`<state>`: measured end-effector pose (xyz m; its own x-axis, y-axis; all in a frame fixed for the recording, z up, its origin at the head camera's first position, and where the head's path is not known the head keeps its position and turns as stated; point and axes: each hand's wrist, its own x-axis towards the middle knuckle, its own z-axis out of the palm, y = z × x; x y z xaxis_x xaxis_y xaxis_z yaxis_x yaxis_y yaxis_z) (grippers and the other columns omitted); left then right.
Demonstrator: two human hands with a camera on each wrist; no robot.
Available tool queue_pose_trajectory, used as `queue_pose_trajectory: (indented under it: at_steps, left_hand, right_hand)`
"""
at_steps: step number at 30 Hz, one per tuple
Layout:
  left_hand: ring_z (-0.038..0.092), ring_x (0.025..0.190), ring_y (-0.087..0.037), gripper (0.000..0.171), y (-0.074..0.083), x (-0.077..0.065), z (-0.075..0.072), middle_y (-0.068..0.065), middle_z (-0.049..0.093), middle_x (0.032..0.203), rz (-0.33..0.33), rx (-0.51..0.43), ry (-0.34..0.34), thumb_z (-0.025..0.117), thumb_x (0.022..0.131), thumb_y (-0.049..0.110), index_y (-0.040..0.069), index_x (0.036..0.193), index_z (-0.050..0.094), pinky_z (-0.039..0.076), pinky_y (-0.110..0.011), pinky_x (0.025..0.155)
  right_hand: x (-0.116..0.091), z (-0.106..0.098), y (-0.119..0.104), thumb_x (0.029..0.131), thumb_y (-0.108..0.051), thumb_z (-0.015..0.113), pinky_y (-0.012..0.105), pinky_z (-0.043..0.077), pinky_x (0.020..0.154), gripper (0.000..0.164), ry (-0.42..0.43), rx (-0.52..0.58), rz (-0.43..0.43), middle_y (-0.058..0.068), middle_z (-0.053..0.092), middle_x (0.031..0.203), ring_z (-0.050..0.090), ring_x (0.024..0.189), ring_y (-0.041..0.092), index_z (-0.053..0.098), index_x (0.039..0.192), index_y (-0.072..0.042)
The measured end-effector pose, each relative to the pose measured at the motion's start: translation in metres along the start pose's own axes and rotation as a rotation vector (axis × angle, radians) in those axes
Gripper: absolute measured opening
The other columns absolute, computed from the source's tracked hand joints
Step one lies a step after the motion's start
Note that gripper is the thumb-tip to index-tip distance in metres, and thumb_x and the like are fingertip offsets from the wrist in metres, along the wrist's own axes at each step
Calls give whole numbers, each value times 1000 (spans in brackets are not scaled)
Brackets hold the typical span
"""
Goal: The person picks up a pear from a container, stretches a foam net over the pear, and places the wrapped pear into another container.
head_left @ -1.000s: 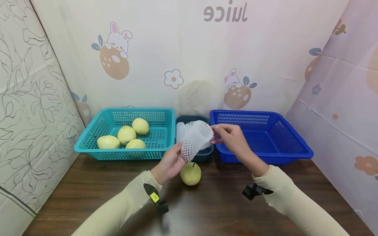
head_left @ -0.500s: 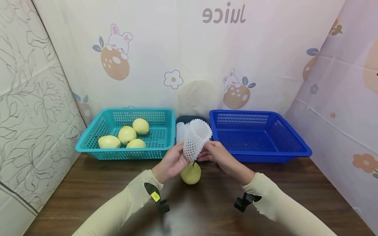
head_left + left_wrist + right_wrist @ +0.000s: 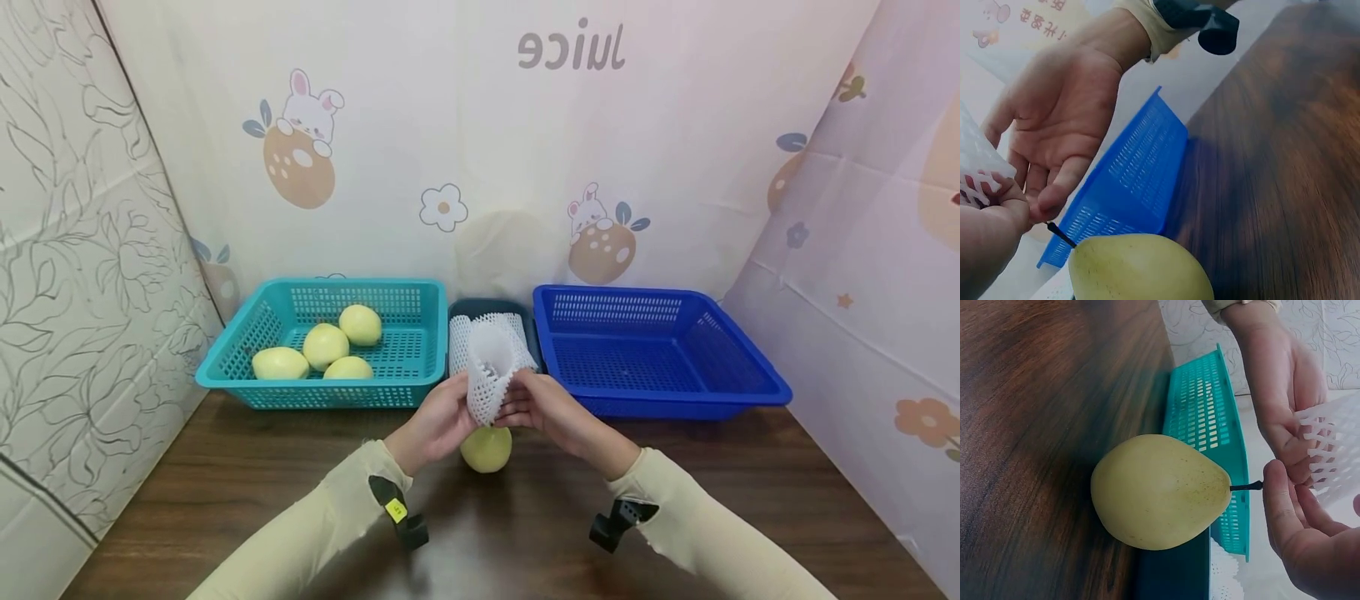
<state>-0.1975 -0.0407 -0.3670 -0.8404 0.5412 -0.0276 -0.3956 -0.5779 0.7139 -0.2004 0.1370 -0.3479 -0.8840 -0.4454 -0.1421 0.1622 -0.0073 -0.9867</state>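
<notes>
A white foam fruit net (image 3: 487,379) is held tilted above a yellow-green pear (image 3: 486,452), its wide mouth facing up. My left hand (image 3: 438,421) grips the net's left side. On the opposite side, the fingers of my right hand (image 3: 551,408) hold its lower edge. The pear stands on the table with its dark stem (image 3: 1247,486) pointing up, just below my fingertips, and the net is apart from it. In the left wrist view the right palm (image 3: 1072,106) shows, while the net (image 3: 979,162) is cut off by the frame.
Behind the hands, a small dark teal basket (image 3: 480,305) holds more foam nets (image 3: 457,342). A turquoise basket (image 3: 315,395) with several pears (image 3: 326,346) stands to the left. To the right is a blue basket (image 3: 667,404). All stand on a dark wooden table (image 3: 225,483).
My right hand has moved left and down from the net's upper rim to its lower edge. The net has swung more upright and come down closer over the pear, which has stayed put.
</notes>
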Motion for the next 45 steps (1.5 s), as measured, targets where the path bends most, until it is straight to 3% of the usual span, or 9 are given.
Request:
queue_pose_trajectory:
  at_steps: [5, 10, 15, 23, 30, 34, 38, 41, 45]
  left_hand:
    - [39, 126, -22, 43, -2, -1, -4, -17, 34, 145, -1, 84, 53, 22, 107, 18, 1, 146, 23, 33, -40, 105]
    - [50, 111, -17, 42, -5, 0, -6, -10, 47, 133, 16, 95, 94, 27, 106, 22, 4, 144, 31, 43, -32, 91]
    - [53, 100, -14, 39, -9, 2, -12, -3, 55, 120, 24, 67, 113, 36, 105, 25, 7, 139, 38, 44, -29, 84]
    - [55, 97, -17, 36, -11, 0, -18, -6, 58, 112, 51, 153, 145, 33, 105, 17, -1, 135, 40, 46, -32, 83]
    - [48, 114, -23, 40, -7, 1, -18, -16, 49, 130, 16, 91, 229, 28, 103, 15, -4, 139, 32, 34, -40, 103]
    - [32, 131, -26, 44, -8, 2, -19, -18, 32, 146, 6, -16, 228, 23, 105, 17, -1, 145, 21, 22, -43, 110]
    - [26, 136, -25, 45, -10, 2, -20, -15, 27, 150, -1, -44, 230, 23, 105, 18, 1, 147, 19, 19, -43, 111]
    - [29, 134, -25, 45, -12, 2, -22, -15, 29, 149, -6, 6, 241, 24, 105, 19, 0, 147, 23, 22, -44, 110]
    - [43, 120, -20, 44, -17, 2, -25, -12, 42, 139, -16, 96, 276, 28, 105, 20, -2, 143, 32, 33, -41, 102]
  right_hand:
    - [1, -3, 4, 102, -25, 41, 41, 52, 82, 31, 39, 55, -3, 13, 65, 89, 65, 82, 23, 53, 100, 3]
    - [2, -4, 6, 101, -25, 46, 36, 51, 84, 31, 79, 147, 6, 11, 64, 95, 63, 88, 22, 54, 109, 5]
    - [4, -3, 10, 102, -21, 46, 33, 50, 84, 23, 67, 307, -12, 8, 63, 96, 61, 88, 19, 55, 107, 0]
    - [6, -1, 14, 102, -20, 43, 30, 50, 75, 18, 72, 499, 41, 6, 66, 95, 63, 88, 17, 54, 105, -7]
    - [7, 0, 19, 103, -28, 37, 30, 48, 78, 32, 54, 516, 113, 4, 64, 104, 60, 95, 15, 36, 127, -7]
    - [8, -1, 24, 102, -30, 36, 30, 47, 81, 38, 54, 505, 147, 4, 62, 107, 60, 97, 15, 33, 132, -6]
    - [8, -1, 29, 102, -33, 39, 31, 47, 83, 45, 75, 469, 164, 5, 63, 108, 60, 99, 16, 33, 135, -4]
    - [7, -2, 34, 101, -33, 41, 32, 47, 81, 41, 96, 436, 167, 5, 64, 105, 61, 96, 16, 42, 130, -4]
    - [5, -4, 42, 101, -25, 41, 32, 48, 77, 26, 100, 418, 164, 4, 67, 96, 62, 88, 15, 60, 108, -9]
